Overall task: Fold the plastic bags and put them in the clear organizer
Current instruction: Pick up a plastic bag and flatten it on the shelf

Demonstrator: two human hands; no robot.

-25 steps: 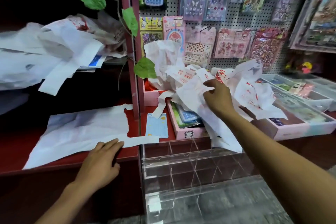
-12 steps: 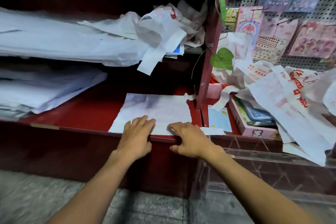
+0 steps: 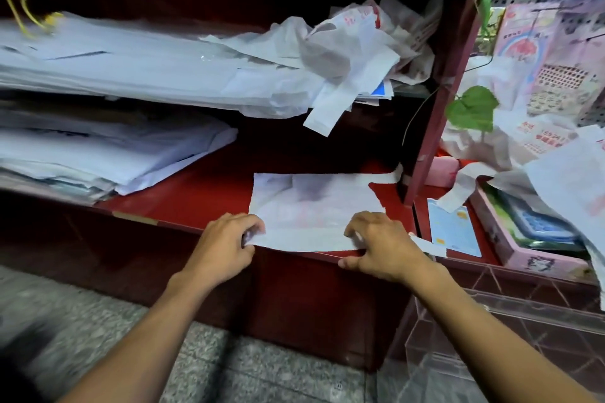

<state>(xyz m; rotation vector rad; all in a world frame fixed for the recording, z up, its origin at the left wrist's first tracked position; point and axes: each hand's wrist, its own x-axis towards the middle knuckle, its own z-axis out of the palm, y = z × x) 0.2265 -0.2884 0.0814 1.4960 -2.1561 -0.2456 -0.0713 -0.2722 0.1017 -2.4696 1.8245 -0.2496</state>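
Plastic bag: a flat white plastic bag [image 3: 314,206] is lying on the red shelf [image 3: 203,196], near edge hanging just over the front lip at about 6 o'clock in the head view, handles pointing toward 3 o'clock
Left hand: the left hand [image 3: 226,245] is pinching the bag's near left corner, fingers curled over the film, thumb underneath as far as can be told
Right hand: the right hand [image 3: 376,245] is pinching the near right corner in the same way, thumb lying along the shelf's front edge
How it is likely handling: judged very light, thin and limp, with no stiffness of its own; probably slippery against the lacquered shelf and inclined to hold air and spring open after a crease
Where to take hold: the two near corners look right for lifting the edge over toward 12 o'clock; pressing flat after each fold seems wise
Clear organizer: the clear organizer [image 3: 491,337] is standing at 4 o'clock, below the shelf, well apart from the bag
Other bags: a crumpled heap of bags [image 3: 343,42] is sitting at 1 o'clock on the upper shelf; more bags [image 3: 540,167] are piling at 3 o'clock, unfolded
Risk: the film could be sliding off the lip if either pinch loosens
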